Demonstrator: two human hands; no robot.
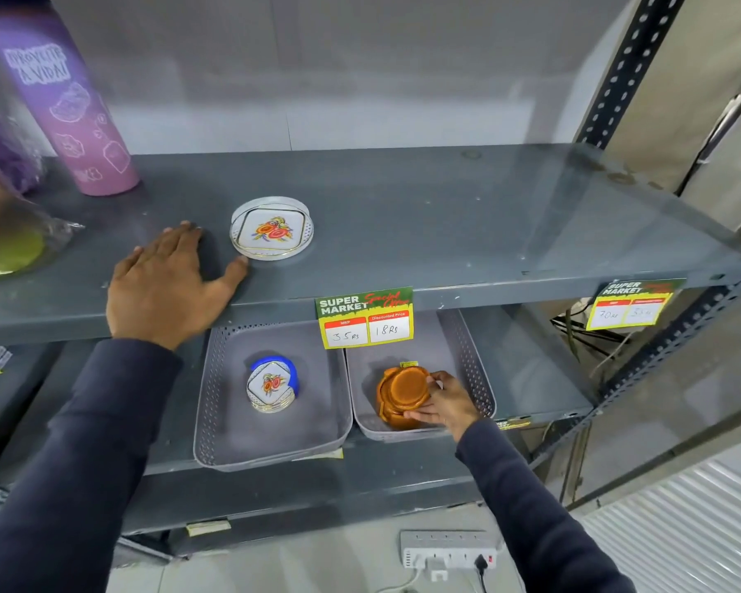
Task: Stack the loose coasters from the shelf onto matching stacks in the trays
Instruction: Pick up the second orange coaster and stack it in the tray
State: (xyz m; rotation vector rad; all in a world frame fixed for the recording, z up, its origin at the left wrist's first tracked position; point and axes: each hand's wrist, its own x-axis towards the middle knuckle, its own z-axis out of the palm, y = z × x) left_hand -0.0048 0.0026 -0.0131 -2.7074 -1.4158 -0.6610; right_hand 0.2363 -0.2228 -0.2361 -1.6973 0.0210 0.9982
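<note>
The right hand's fingers (428, 389) curl against the side of the orange coaster stack (403, 395), thumb low at its near edge, apparently squaring the top coaster onto the pile so it sits flush with the ones beneath. That stack stands in the right tray (471, 357), towards its near half, and its edges look slightly staggered, which would explain the steadying grip.

The left hand (167, 284) lies flat and spread on the upper shelf (445, 224), fingers open and holding nothing, the thumb tip just beside 1 loose floral coaster (272, 229). It seems parked there to brace the reach downward and to be ready for that coaster.

The floral coaster's match is the floral stack (271, 387) in the left tray (219, 387), resting against a blue holder (289, 372). So 1 coaster appears left to move, from the upper shelf down to the left tray.

A price tag (364, 318) hangs from the shelf edge between the trays; a purple bottle (73, 104) stands at the shelf's far left.
</note>
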